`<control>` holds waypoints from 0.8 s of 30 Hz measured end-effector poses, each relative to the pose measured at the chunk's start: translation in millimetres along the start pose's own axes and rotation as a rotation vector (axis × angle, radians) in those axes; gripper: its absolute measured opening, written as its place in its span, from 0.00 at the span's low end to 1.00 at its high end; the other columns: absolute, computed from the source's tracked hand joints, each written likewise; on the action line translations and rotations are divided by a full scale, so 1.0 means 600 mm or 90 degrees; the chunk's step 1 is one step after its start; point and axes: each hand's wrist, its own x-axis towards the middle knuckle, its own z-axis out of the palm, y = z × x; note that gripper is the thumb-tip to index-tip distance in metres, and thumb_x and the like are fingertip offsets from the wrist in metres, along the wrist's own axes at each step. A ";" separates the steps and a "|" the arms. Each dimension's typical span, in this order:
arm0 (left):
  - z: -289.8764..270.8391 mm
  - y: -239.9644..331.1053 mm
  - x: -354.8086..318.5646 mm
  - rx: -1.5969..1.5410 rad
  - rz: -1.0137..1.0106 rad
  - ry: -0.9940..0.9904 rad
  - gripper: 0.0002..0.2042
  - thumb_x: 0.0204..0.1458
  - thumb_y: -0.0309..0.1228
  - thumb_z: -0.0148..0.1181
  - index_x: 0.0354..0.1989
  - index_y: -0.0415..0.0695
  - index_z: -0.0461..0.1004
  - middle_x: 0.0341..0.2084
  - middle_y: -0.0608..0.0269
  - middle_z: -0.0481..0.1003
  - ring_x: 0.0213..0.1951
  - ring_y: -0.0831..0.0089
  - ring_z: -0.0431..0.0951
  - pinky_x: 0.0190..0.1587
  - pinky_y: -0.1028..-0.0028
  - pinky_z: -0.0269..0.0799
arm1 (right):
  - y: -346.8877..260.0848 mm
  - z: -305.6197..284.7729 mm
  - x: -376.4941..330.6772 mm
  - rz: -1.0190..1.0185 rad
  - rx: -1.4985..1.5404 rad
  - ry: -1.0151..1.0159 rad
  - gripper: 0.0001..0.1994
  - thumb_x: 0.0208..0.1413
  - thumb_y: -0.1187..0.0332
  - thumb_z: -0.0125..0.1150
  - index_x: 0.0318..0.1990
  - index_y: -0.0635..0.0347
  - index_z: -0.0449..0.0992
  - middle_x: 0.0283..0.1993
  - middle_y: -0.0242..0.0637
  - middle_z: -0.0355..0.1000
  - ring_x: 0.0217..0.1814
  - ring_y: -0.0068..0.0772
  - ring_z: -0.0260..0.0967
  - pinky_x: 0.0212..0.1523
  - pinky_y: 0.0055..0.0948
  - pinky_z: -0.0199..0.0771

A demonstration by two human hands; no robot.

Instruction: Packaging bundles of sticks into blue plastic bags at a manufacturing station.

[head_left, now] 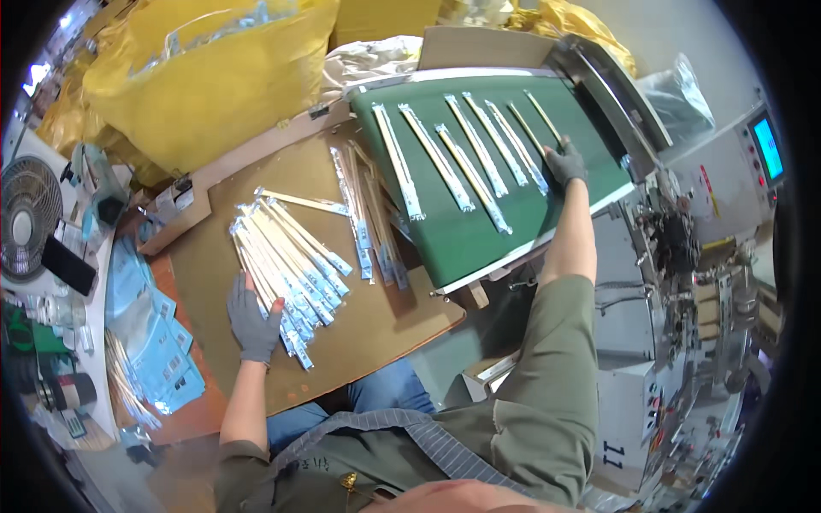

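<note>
Gloved hands worked wrapped chopstick packets between a board and a green belt.

Nearest, the left hand (pixel 252 323), in a grey glove, lay flat with fingers spread on the near end of a fanned pile of wrapped packets (pixel 286 261) resting on the brown board (pixel 376 329). Just beyond that pile, a smaller bundle of packets (pixel 366 214) lay by the belt's lower edge. Farther off, the right hand (pixel 564 162), also gloved, reached out over the green conveyor belt (pixel 466 239), its fingers closed on the end of a bare stick (pixel 532 132). Single packets (pixel 445 154) lay spaced in a row across the belt. Behind stood yellow sacks (pixel 214 77); at right, a machine with a lit blue screen (pixel 767 147).
</note>
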 end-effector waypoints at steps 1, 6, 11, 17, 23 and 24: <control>0.002 0.001 0.001 -0.010 0.001 -0.004 0.35 0.52 0.48 0.54 0.61 0.34 0.57 0.55 0.41 0.63 0.58 0.47 0.61 0.61 0.58 0.53 | -0.012 0.005 -0.009 -0.010 -0.006 -0.005 0.34 0.47 0.48 0.60 0.62 0.50 0.63 0.62 0.46 0.62 0.67 0.41 0.55 0.65 0.42 0.50; -0.011 0.004 0.006 0.007 -0.020 -0.041 0.37 0.48 0.50 0.56 0.61 0.35 0.57 0.56 0.41 0.62 0.59 0.49 0.60 0.61 0.58 0.51 | -0.161 0.064 -0.200 -0.531 0.275 0.005 0.17 0.57 0.63 0.49 0.52 0.59 0.71 0.57 0.47 0.67 0.62 0.47 0.61 0.62 0.35 0.59; 0.021 0.016 0.022 0.001 0.004 0.003 0.36 0.51 0.50 0.54 0.61 0.34 0.57 0.56 0.42 0.63 0.59 0.49 0.61 0.62 0.57 0.50 | -0.321 0.075 -0.432 -0.698 0.047 -0.071 0.25 0.58 0.59 0.46 0.61 0.63 0.60 0.62 0.50 0.59 0.67 0.51 0.52 0.66 0.40 0.51; -0.011 0.110 0.065 -0.482 -0.459 -0.060 0.43 0.52 0.59 0.47 0.63 0.30 0.51 0.58 0.36 0.60 0.61 0.49 0.59 0.61 0.64 0.53 | -0.422 0.174 -0.449 -0.132 0.221 -0.272 0.41 0.49 0.36 0.50 0.56 0.69 0.64 0.52 0.63 0.66 0.55 0.60 0.65 0.55 0.43 0.66; 0.031 0.026 0.086 -1.047 -0.590 -0.075 0.38 0.47 0.52 0.61 0.58 0.33 0.60 0.50 0.49 0.69 0.51 0.67 0.70 0.49 0.72 0.67 | -0.511 0.175 -0.622 -0.294 0.224 -0.392 0.39 0.37 0.40 0.66 0.46 0.69 0.69 0.45 0.58 0.71 0.46 0.53 0.71 0.47 0.41 0.70; 0.018 0.032 0.087 -1.100 -0.593 -0.033 0.34 0.47 0.49 0.64 0.55 0.34 0.65 0.45 0.53 0.72 0.46 0.70 0.72 0.45 0.74 0.69 | -0.518 0.178 -0.646 -0.287 0.245 -0.488 0.41 0.36 0.39 0.67 0.47 0.70 0.68 0.44 0.57 0.72 0.43 0.49 0.73 0.46 0.39 0.71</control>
